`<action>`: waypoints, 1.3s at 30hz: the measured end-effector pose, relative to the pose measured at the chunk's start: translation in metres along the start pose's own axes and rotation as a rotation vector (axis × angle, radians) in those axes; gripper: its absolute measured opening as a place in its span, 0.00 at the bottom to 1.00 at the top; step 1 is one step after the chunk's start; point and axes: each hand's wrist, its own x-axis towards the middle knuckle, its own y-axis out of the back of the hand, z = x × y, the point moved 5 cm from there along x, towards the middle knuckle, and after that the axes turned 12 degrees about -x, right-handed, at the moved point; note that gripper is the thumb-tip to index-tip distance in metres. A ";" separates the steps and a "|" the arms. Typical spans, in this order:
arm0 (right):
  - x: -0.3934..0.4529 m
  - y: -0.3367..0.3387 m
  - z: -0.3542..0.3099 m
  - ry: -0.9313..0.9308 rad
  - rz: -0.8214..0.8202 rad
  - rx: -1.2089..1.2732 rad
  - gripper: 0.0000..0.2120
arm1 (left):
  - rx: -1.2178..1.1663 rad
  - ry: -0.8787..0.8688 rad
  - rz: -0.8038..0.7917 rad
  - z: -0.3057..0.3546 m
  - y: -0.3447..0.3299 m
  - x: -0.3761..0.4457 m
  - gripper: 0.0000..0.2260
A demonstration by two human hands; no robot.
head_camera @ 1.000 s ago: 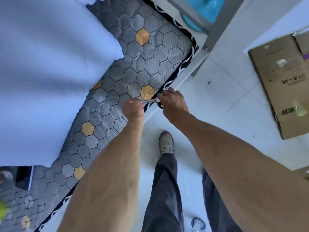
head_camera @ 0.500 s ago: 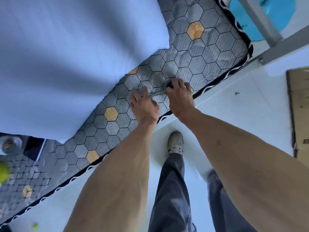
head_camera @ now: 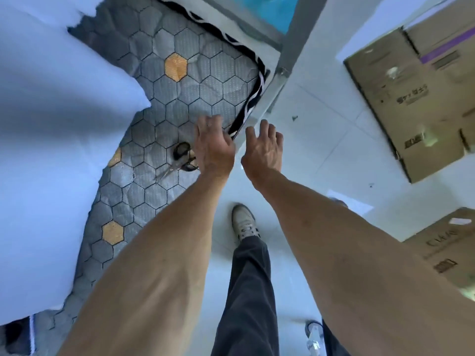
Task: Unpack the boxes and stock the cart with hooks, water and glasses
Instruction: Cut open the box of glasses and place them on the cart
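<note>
A pair of black-handled scissors (head_camera: 178, 160) lies on the grey hexagon-quilted mattress (head_camera: 195, 86), just left of my left hand (head_camera: 213, 147). That hand hovers over the mattress edge with relaxed fingers, holding nothing. My right hand (head_camera: 263, 147) is beside it over the white floor, fingers spread and empty. A brown cardboard box (head_camera: 416, 98) with printed lettering lies on the floor at the right. A second cardboard box (head_camera: 447, 242) shows at the lower right edge.
A pale blue pillow or duvet (head_camera: 51, 150) covers the mattress on the left. A grey metal bed post (head_camera: 285, 73) stands at the mattress corner, with something blue (head_camera: 272, 9) behind it. My leg and a grey shoe (head_camera: 244, 222) are on the white tiled floor.
Both hands held the scissors together before; now the scissors lie on the mattress and both hands have let go and drawn back. The view has swung right, showing the boxes.
</note>
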 end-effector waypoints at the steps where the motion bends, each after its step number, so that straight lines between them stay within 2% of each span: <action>1: 0.000 -0.002 0.017 -0.034 -0.004 0.008 0.22 | -0.013 -0.040 -0.046 0.013 -0.010 0.002 0.16; 6: -0.003 -0.013 0.116 -0.259 -0.024 0.064 0.20 | 0.077 -0.222 -0.240 0.077 -0.071 -0.007 0.15; 16: -0.067 -0.047 0.333 -0.631 -0.171 0.211 0.18 | 0.314 -0.325 -0.607 0.219 -0.220 -0.074 0.16; 22: -0.136 -0.085 0.482 -0.863 -0.230 0.252 0.14 | 0.364 -0.434 -0.729 0.334 -0.331 -0.153 0.17; 27: -0.210 -0.124 0.587 -1.026 -0.292 0.271 0.13 | 0.381 -0.538 -0.877 0.411 -0.428 -0.251 0.18; 32: -0.290 -0.166 0.655 -1.192 -0.393 0.384 0.14 | 0.444 -0.660 -0.978 0.466 -0.504 -0.346 0.19; 39: -0.359 -0.210 0.694 -1.350 -0.432 0.592 0.14 | 0.497 -0.943 -1.056 0.515 -0.562 -0.445 0.17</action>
